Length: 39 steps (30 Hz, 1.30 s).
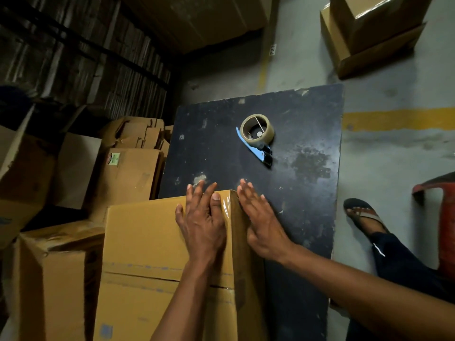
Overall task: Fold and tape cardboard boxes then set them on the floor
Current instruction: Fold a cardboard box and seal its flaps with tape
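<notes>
A brown cardboard box [145, 244] stands on the dark table [302, 193] at its near left, with clear tape over its far right corner. My left hand [203, 220] lies flat on the box's top, fingers straight, pressing the tape near that corner. My right hand [261, 217] presses flat against the box's right side, fingers straight. A tape dispenser [257, 136] with a brown tape roll and blue handle lies on the table beyond both hands, untouched.
Flattened and assembled cardboard boxes [128, 173] crowd the left side, with a dented box [54, 274] at the near left. Folded boxes [374, 38] sit on the grey floor at the far right. A sandalled foot [364, 215] and a red stool [440, 210] are right of the table.
</notes>
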Each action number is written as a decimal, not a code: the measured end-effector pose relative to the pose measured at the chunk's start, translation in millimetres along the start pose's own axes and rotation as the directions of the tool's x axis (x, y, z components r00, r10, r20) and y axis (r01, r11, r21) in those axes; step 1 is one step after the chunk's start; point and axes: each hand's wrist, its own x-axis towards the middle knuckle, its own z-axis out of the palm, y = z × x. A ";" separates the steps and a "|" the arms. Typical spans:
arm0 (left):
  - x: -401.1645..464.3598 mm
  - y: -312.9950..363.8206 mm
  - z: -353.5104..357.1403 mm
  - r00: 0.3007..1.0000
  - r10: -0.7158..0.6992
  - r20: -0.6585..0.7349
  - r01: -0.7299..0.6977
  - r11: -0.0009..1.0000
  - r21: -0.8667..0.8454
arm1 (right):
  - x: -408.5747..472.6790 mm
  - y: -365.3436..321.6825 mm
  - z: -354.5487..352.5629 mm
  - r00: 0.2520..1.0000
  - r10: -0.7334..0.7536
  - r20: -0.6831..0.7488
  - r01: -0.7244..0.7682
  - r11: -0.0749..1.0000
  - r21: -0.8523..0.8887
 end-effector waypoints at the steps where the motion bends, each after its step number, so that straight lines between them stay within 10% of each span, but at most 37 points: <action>1: 0.4 -0.3 0.2 1.000 0.000 -0.003 0.000 1.000 0.002 | 0.4 -2.3 6.3 1.000 0.003 0.001 -0.002 0.999 -0.034; 7: -0.2 2.3 -1.3 1.000 -0.003 -0.005 0.002 1.000 -0.017 | -26.0 12.0 -8.8 0.995 -0.008 0.099 0.026 0.984 -0.174; 12: 1.0 0.3 -1.0 1.000 -0.003 0.007 0.003 1.000 -0.025 | 5.8 -11.9 -64.5 0.987 0.159 -0.021 -0.149 0.958 0.243; 23: 0.9 -1.1 -1.3 1.000 0.015 0.007 -0.015 0.999 -0.044 | 125.3 -25.1 -98.6 0.771 0.052 0.635 -0.097 0.995 0.036; 39: 1.7 -0.4 -1.0 1.000 0.009 0.001 -0.009 0.999 -0.036 | 109.9 18.1 -78.6 0.853 -0.041 0.521 -0.059 0.983 0.174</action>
